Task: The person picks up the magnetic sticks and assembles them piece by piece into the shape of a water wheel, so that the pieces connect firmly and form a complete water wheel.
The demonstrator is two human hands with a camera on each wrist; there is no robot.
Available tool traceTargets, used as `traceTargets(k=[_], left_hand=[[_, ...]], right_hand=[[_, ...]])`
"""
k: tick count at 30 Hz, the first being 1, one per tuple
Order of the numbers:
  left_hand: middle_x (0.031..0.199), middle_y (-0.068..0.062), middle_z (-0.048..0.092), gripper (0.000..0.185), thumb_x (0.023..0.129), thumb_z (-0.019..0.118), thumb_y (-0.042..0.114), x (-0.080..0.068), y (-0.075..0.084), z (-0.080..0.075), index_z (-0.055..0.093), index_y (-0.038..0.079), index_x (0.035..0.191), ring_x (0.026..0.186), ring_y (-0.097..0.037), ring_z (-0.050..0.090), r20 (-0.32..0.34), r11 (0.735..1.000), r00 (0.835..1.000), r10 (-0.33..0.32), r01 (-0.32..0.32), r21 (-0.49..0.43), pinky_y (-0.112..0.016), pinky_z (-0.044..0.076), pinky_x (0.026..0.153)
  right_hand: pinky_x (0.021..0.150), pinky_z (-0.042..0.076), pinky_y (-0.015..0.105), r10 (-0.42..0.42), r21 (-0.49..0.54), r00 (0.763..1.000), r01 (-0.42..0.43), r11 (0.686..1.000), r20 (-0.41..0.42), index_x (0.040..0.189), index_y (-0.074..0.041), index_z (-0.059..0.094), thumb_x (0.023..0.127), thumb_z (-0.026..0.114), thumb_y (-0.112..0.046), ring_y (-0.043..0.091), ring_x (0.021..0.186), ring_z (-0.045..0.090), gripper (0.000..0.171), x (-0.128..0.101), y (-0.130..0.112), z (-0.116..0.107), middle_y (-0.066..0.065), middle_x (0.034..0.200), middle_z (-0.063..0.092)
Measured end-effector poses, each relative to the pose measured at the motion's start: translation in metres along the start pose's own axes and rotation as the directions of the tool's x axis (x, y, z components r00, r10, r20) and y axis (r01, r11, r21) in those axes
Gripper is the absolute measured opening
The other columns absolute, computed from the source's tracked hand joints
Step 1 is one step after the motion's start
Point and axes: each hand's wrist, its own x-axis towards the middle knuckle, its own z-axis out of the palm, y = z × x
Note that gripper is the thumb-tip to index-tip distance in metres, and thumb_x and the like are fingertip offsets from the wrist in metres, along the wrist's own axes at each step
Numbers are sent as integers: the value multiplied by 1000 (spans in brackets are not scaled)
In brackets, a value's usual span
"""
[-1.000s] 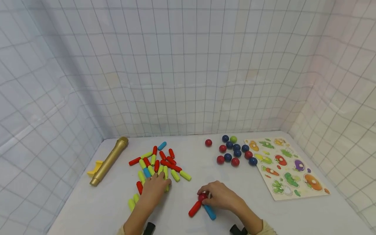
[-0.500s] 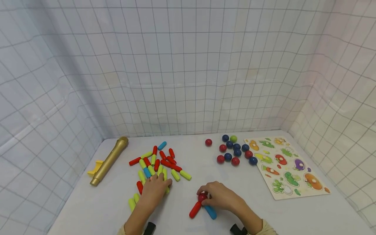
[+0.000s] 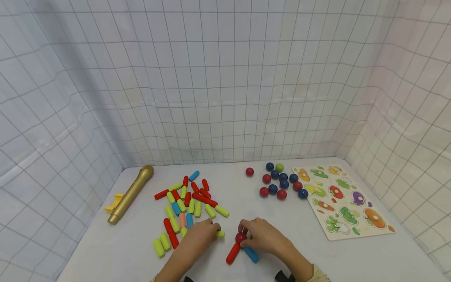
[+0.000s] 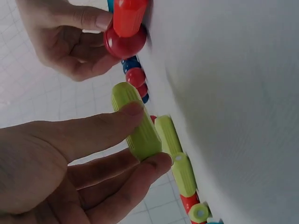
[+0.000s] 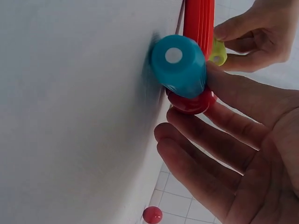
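Observation:
In the head view my left hand (image 3: 200,238) holds a yellow-green ribbed rod (image 4: 138,126), pinched between thumb and fingers in the left wrist view. The rod points toward a dark red ball (image 3: 240,237) that my right hand (image 3: 262,235) grips between thumb and fingers. A red rod (image 3: 233,253) and a blue rod (image 3: 251,254) meet that ball, splayed toward the near edge. The right wrist view shows the blue rod's end (image 5: 174,55) with a pale dot, the ball just behind it.
Loose rods (image 3: 204,199) in red, yellow-green, blue and orange lie left of centre. Dark blue, red and green balls (image 3: 282,194) cluster at back right, beside a vegetable picture board (image 3: 338,231). A gold microphone-shaped object (image 3: 130,194) lies far left, next to a yellow piece (image 3: 114,202).
My left hand has left the rod pile and moved right toward the ball, now carrying a yellow-green rod. Rods it covered now show. My right hand stays at the red ball.

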Motion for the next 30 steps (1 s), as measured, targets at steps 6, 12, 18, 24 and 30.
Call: traceTargets(k=[6, 12, 18, 24, 30], left_hand=[[79, 1, 64, 20, 81, 79, 25, 1, 14, 9, 76, 19, 100, 65, -12, 52, 5, 991, 1000, 5, -6, 137, -33, 55, 71], [83, 2, 70, 21, 79, 80, 28, 1, 19, 15, 77, 24, 99, 72, -15, 55, -16, 980, 1000, 25, -22, 196, -42, 51, 77], [75, 5, 69, 18, 79, 80, 31, -1, 25, 16, 77, 23, 95, 65, -12, 50, -9, 977, 998, 56, -53, 205, -37, 46, 73], [81, 6, 66, 25, 79, 78, 39, -2, 18, 7, 77, 23, 98, 68, -10, 50, 75, 996, 995, 73, -77, 54, -31, 46, 70], [84, 1, 57, 9, 85, 74, 17, -11, -28, -15, 72, 20, 94, 72, -14, 50, 34, 995, 997, -66, 68, -74, -27, 51, 64]], right_hand=[[66, 49, 19, -27, -63, 999, 26, 998, -21, 107, -22, 67, 84, 76, -27, 4, 71, 53, 25, 0, -2, 2, -10, 86, 68], [71, 52, 21, -61, -95, 998, 58, 994, -28, 108, -24, 68, 84, 75, -27, 2, 74, 55, 25, 1, -3, 5, -9, 87, 70], [70, 49, 21, -50, -120, 998, 47, 992, -23, 108, -25, 69, 82, 77, -32, 3, 73, 53, 28, 0, -4, 9, -14, 83, 66], [65, 44, 20, -72, -187, 996, 62, 980, -52, 104, -26, 68, 81, 78, -34, 4, 72, 49, 26, -1, -5, 8, -15, 79, 61], [66, 43, 21, -79, -218, 996, 66, 974, -49, 103, -28, 69, 82, 77, -28, 4, 77, 47, 22, -2, -3, 6, -15, 82, 63]])
